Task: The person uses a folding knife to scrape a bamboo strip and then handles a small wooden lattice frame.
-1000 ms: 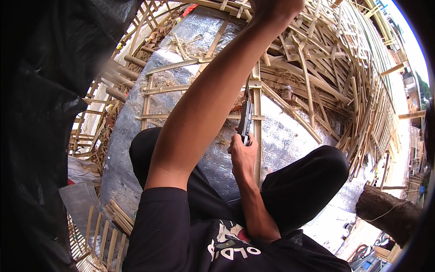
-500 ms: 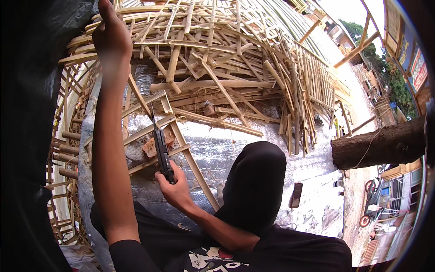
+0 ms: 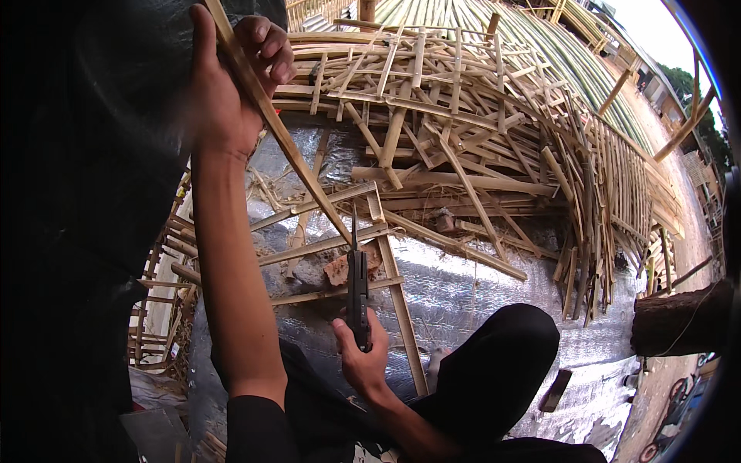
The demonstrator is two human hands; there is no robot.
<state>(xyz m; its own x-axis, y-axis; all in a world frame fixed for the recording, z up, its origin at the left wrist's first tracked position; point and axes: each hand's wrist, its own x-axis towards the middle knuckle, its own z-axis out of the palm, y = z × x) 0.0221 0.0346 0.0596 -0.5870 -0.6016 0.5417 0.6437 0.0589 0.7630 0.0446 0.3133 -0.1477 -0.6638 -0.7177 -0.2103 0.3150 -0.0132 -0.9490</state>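
My left hand (image 3: 231,92) is raised at the upper left, palm showing, fingers loosely curled around a bamboo strip (image 3: 289,147). The strip slants down to the right, its lower end beside the blade of a black-handled knife (image 3: 357,285). That knife is gripped in my right hand (image 3: 363,355), blade pointing away from me. Under both lies a bamboo frame (image 3: 405,328) with several crosspieces. A broken piece of reddish brick (image 3: 337,270) shows between them, partly hidden by the knife.
A large heap of bamboo strips (image 3: 463,131) fills the far side, with long poles behind. Silvery sheeting (image 3: 455,285) covers the ground. My bent knee (image 3: 502,355) is at the right, near a small dark block (image 3: 555,390). A thick log (image 3: 679,318) juts in at far right.
The whole view has shifted, so the scene sits farther right and lower. My left hand has turned its palm into view, showing the strip across it. The knife now stands more upright in my right hand.
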